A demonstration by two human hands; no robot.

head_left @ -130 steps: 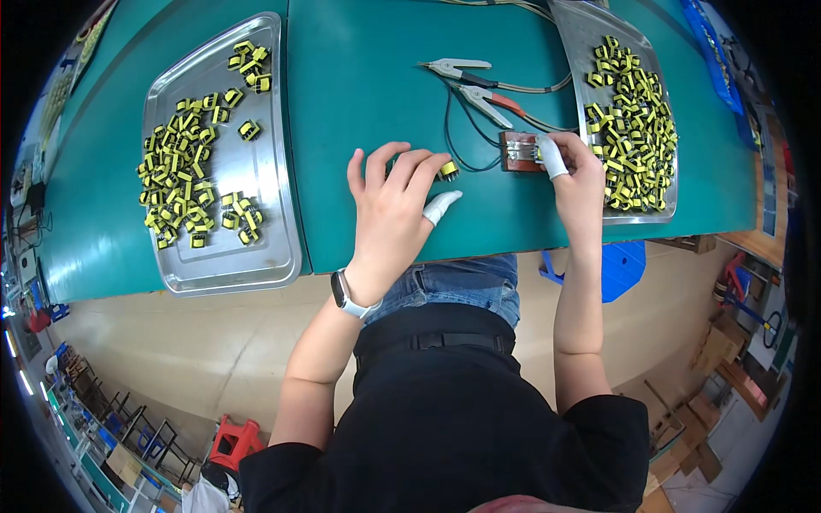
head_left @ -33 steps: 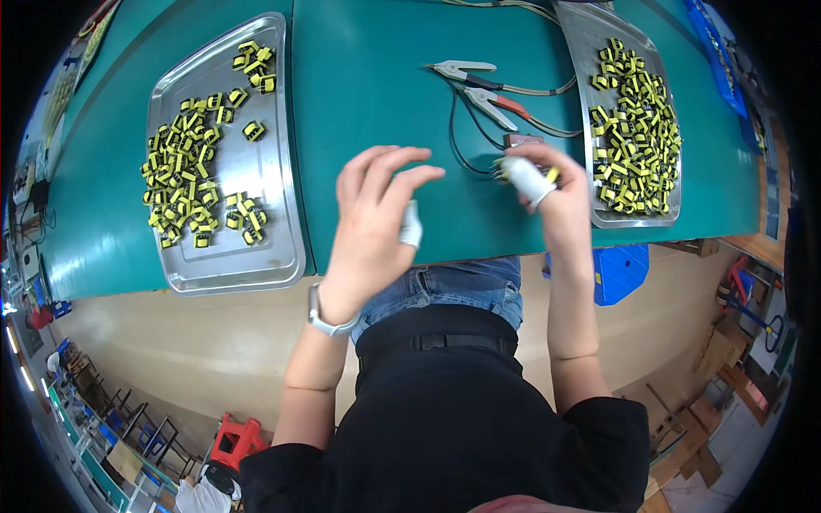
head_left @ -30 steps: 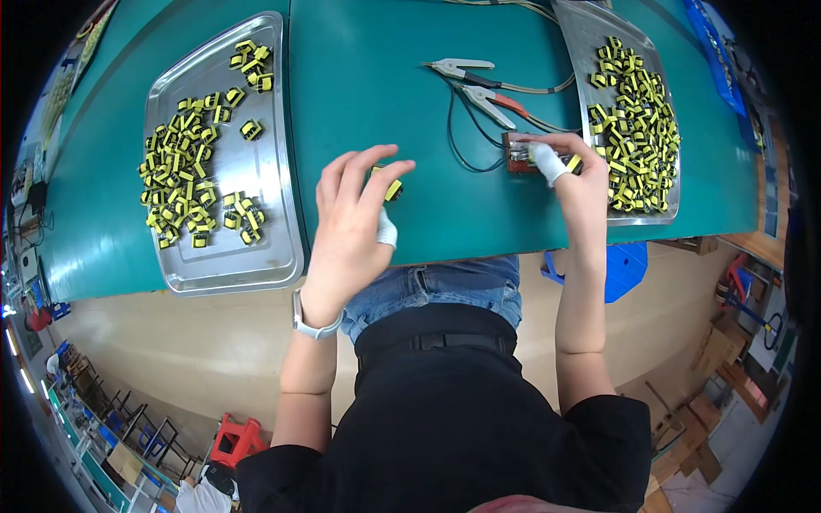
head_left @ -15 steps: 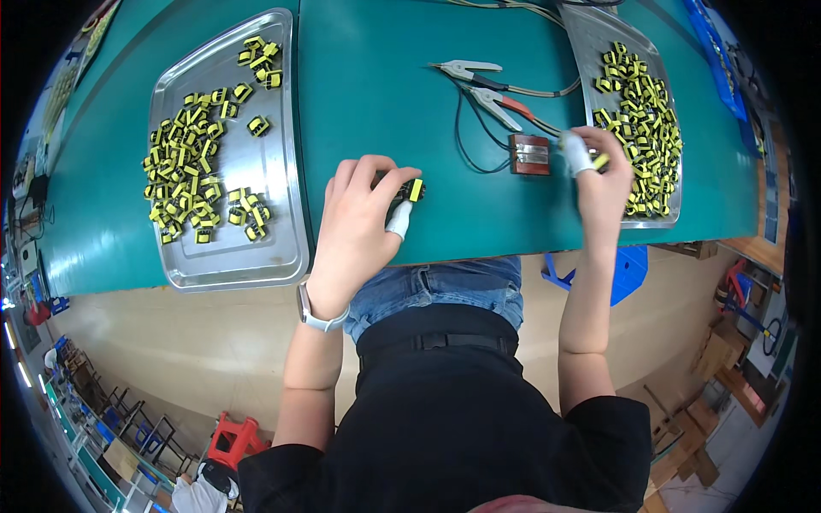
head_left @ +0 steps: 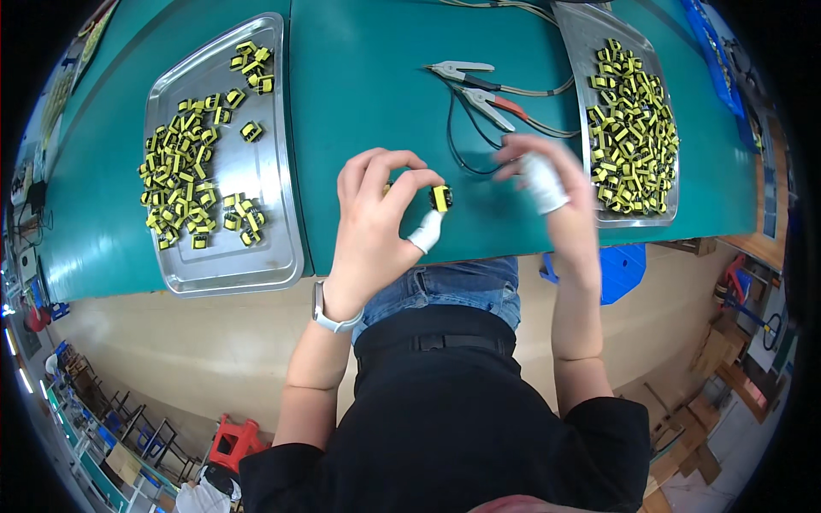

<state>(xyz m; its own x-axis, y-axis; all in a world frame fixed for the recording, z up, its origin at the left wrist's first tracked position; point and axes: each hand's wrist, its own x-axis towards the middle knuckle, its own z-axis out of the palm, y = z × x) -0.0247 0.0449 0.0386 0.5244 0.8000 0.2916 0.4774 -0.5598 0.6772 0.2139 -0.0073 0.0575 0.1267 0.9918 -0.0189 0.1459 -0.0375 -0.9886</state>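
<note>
The person's left grip (head_left: 376, 201) pinched a yellow-and-black part (head_left: 440, 198) between the index fingertip and a thumb wearing a white cot (head_left: 426, 229). The part sat at the very tips, probably so that most of it was free of the palm and in sight. A little more yellow showed behind the curled fingers; whether it was a second part could not be told. To the right of that pinch, the right grip (head_left: 564, 205) was over the bench (head_left: 368, 77), its fingers bent and blurred; whether it held anything could not be told. Ahead of and between the grips, black leads (head_left: 451, 141) curved; beyond them lay two clips (head_left: 449, 68), perhaps set there to be out of the fingers' way. Outside the grips stood a left tray (head_left: 269, 179) and a right tray (head_left: 586, 43), both with similar loose parts, likely flanking for easy reach.
</note>
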